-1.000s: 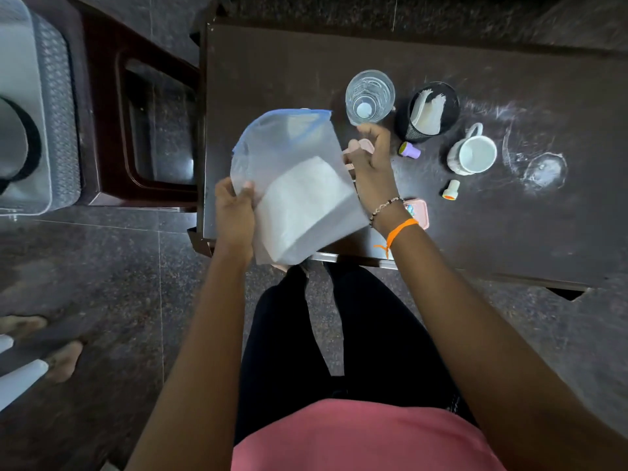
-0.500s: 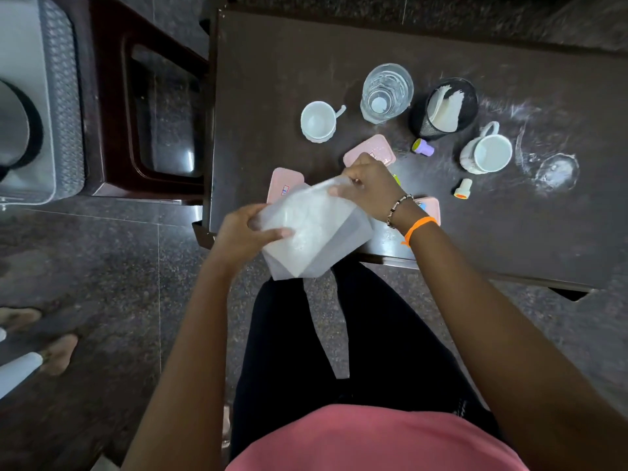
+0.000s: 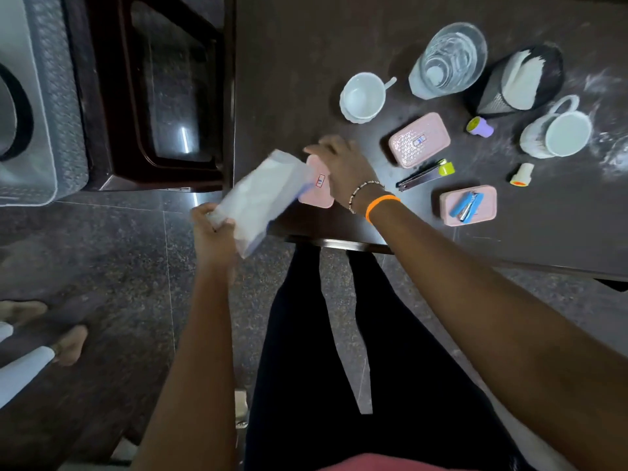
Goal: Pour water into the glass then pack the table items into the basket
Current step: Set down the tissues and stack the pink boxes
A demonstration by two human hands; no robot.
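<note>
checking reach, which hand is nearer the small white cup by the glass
Right. The right hand rests over a pink box just below the small white cup, while the left hand holds the plastic bag off the table edge, farther away.

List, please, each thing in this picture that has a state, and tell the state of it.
glass: upright, water inside
small cup: upright, empty
mug: upright, empty
studded pink box: lid closed
plastic bag: gripped by left hand, off the table
right hand: over a pink box, grip unclear
</note>
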